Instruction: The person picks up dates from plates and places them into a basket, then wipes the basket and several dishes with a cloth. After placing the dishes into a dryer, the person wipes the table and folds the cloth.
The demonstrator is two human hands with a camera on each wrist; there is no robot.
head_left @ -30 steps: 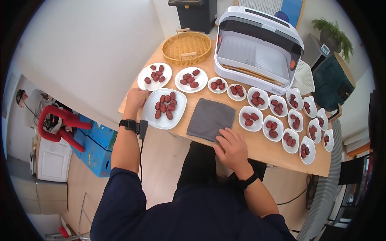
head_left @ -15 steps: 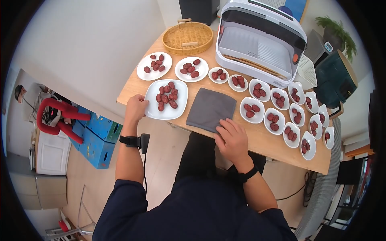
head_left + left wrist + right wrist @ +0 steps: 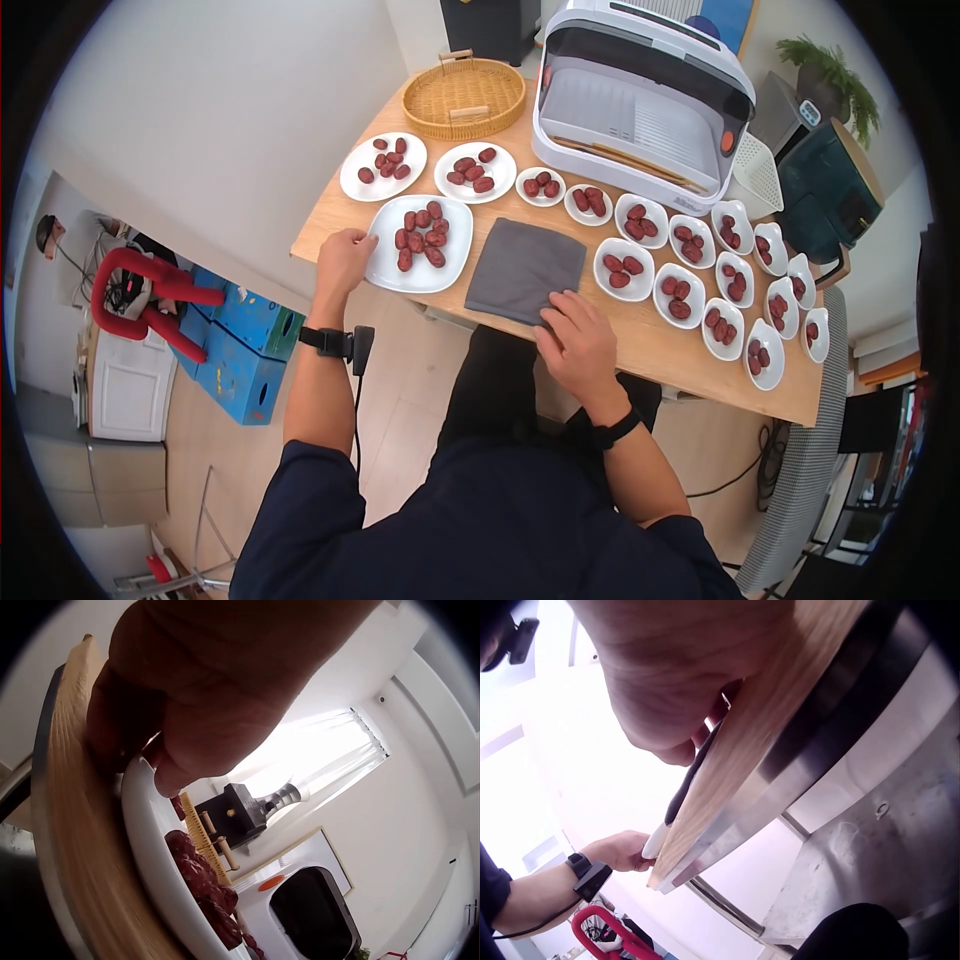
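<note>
Where red dates (image 3: 415, 241) cluster, white plate (image 3: 459, 235), round-cornered

I face a pale wooden table (image 3: 650, 347) | smooth off-white wall (image 3: 230, 110) beyond its left edge | light beige floor (image 3: 400, 400) below its front edge | bright white-curtained window (image 3: 326, 750) in my left-wrist view

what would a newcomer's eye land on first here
Probably the bulky white appliance at the back of the table. Then the small white bowls of red dates clustered on the table's right side. At the near left, the left hand pinches a date-laden square plate by its rim.
</note>
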